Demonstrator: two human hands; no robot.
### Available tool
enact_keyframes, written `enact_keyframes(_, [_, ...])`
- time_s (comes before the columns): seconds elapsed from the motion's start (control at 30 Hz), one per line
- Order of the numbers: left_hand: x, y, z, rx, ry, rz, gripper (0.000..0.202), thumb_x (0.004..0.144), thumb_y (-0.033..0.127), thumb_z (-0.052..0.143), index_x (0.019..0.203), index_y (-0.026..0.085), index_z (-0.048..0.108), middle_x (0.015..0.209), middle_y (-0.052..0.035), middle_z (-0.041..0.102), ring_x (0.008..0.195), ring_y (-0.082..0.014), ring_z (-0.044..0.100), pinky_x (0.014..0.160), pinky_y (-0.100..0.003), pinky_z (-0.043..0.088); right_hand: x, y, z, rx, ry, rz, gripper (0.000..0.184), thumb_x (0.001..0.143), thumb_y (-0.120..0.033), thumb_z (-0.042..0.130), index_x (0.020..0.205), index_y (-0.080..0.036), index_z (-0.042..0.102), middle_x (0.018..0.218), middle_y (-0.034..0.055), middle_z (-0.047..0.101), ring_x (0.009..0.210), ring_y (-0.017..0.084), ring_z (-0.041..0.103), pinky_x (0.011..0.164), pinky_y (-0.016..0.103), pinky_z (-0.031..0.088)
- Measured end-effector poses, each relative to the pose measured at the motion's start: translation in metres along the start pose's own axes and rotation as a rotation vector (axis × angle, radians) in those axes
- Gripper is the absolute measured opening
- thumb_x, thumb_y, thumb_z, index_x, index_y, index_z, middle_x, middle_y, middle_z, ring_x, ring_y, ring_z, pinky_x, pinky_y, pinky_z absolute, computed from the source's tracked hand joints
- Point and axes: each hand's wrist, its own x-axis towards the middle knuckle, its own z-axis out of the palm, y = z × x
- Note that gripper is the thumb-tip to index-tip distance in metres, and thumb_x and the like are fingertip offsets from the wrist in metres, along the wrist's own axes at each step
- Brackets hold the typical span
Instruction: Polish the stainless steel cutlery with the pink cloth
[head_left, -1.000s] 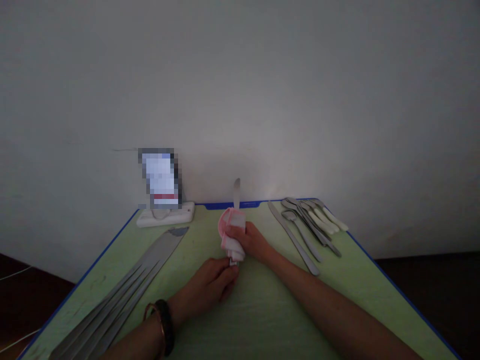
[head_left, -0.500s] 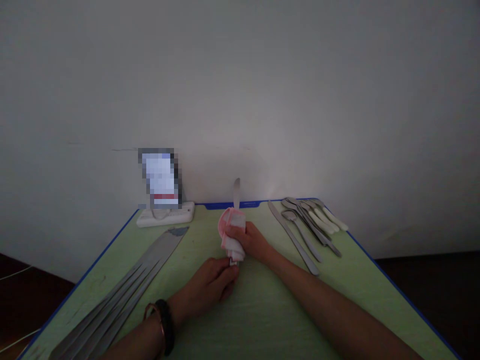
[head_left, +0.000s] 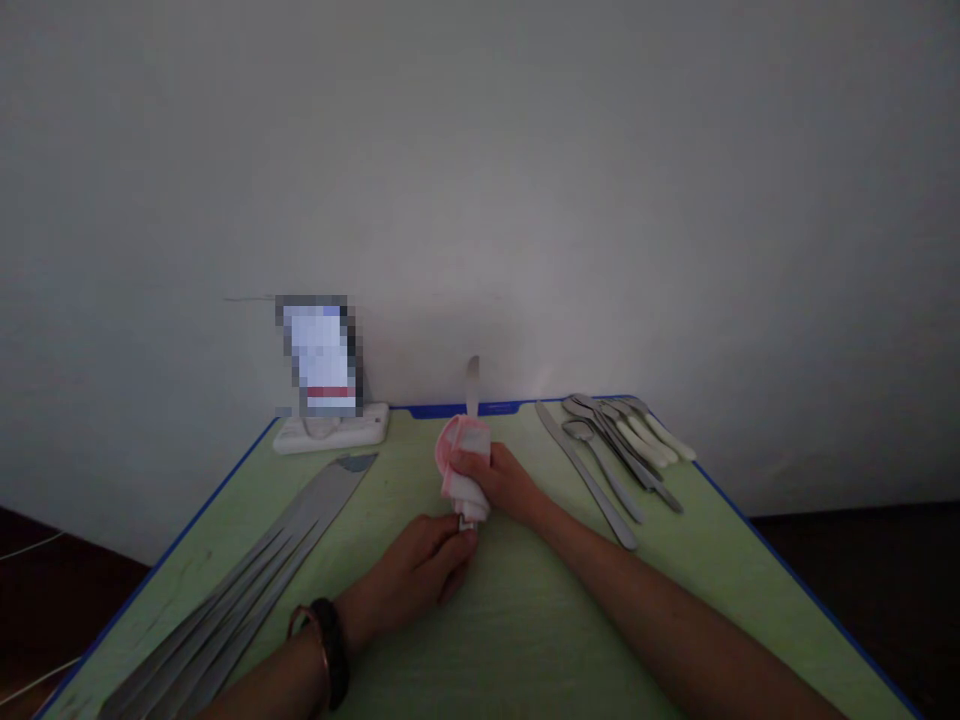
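With your left hand (head_left: 420, 562) pinching the handle end of the knife (head_left: 473, 385) over the bench (head_left: 540, 620) and your right hand (head_left: 506, 480) clasping the cloth (head_left: 475, 436) around it, best wipe lengthwise.

1 head view, forward and down, seemingly close above table (head_left: 540, 640)

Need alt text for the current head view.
A knife is held by its handle end in the left hand while the right hand grips a pink-trimmed cloth around it, the blade showing beyond. More cutlery lies on the green table to the right; a pixelated screen stands back left.
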Motion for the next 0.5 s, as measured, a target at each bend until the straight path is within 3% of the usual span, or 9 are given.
enact_keyframes(0.5, [0.0015, -0.0028, 0.0001, 0.007, -0.005, 0.016, 0.038, 0.089, 0.04, 0.034, 0.058, 0.019, 0.044, 0.048, 0.0048, 0.044, 0.047, -0.0103, 0.041, 0.051, -0.023, 0.034, -0.0003, 0.0003, -0.0001, 0.011, -0.004, -0.006, 0.035, 0.076, -0.045, 0.051, 0.056, -0.016, 0.046, 0.052, -0.0027, 0.041, 0.049, 0.007, 0.035, 0.045, 0.021, 0.028])
